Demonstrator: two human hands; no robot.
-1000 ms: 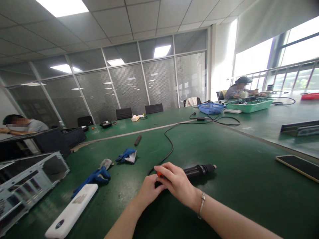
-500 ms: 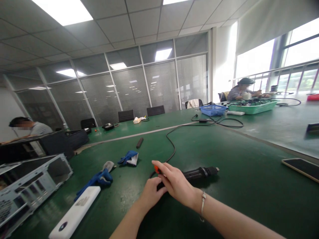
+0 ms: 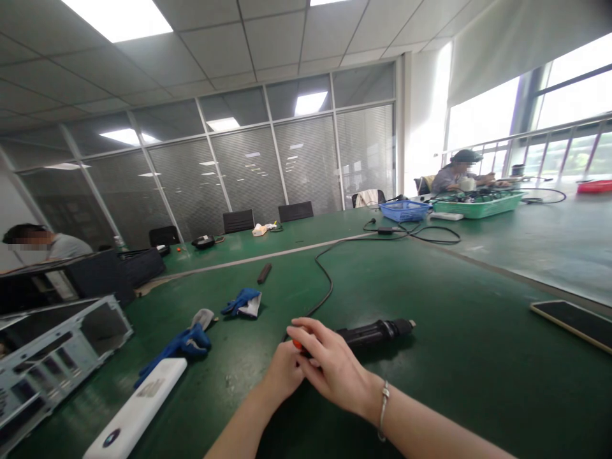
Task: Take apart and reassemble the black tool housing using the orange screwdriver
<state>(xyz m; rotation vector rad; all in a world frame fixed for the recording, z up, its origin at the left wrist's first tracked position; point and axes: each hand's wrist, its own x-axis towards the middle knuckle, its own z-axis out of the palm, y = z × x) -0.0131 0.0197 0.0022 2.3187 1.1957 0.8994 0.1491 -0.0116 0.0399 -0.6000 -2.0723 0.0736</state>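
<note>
My right hand (image 3: 335,366), with a bracelet at its wrist, lies over my left hand (image 3: 283,370) just above the table. Between the right fingers shows the end of a small orange thing (image 3: 297,345); the rest is covered. My left hand is closed beneath it, and what its fingers hold is hidden. Right behind the hands a black electric screwdriver (image 3: 375,333) lies on the green table, its tip pointing right. A black cord (image 3: 329,280) runs from near the hands toward the back.
At left stand a metal computer case (image 3: 67,357), a white oblong device (image 3: 138,408) and blue gloves (image 3: 179,344). A phone (image 3: 578,322) lies at right. Farther back are a blue basket (image 3: 405,211) and a green tray (image 3: 478,205). Two people sit at the tables.
The right hand has come down and closed more over the left, so less of the orange thing shows. The whole view has shifted slightly.
</note>
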